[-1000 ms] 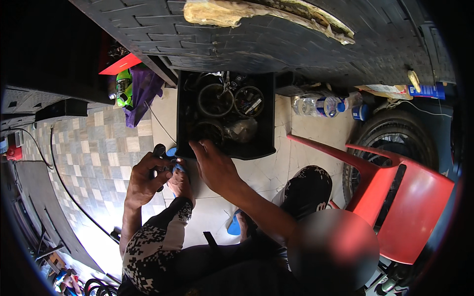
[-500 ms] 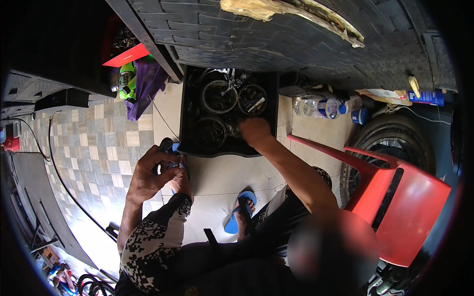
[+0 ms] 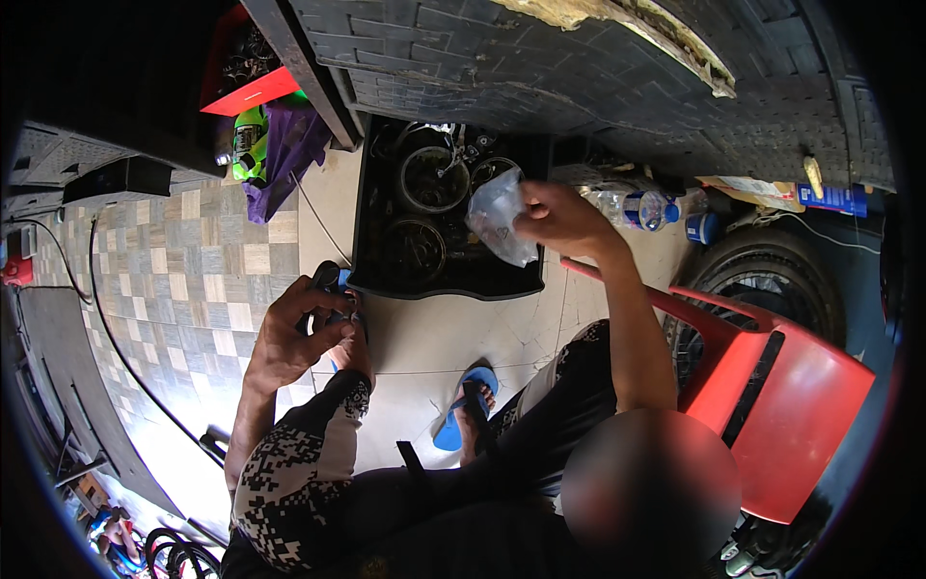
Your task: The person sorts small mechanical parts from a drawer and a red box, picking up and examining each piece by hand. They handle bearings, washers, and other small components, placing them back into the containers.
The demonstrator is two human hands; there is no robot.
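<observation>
A clear plastic bag (image 3: 497, 220) hangs from my right hand (image 3: 569, 224), whose fingers are closed on its right edge. Small dark bits show through the plastic. Below the bag is a black drawer (image 3: 453, 288), pulled out and holding round containers of small parts. One round container (image 3: 434, 180) has a silver metal part (image 3: 453, 159) lying over it; a second container (image 3: 415, 249) sits nearer me. My left hand (image 3: 294, 333) hovers left of the drawer, above my foot, with thumb and fingers curled together. Whatever it may hold is too small to make out.
To the right lie plastic bottles (image 3: 637, 208), bicycle tyres (image 3: 772, 261) and a red plastic chair (image 3: 791, 415). A red box of parts (image 3: 253, 89) and a purple bag (image 3: 280, 164) are at the far left. Dark woven-pattern drawer fronts (image 3: 579, 96) rise behind the drawer.
My right hand has come up out of the drawer and moved right, bringing the clear plastic bag with it. My left hand has stayed nearly still.
</observation>
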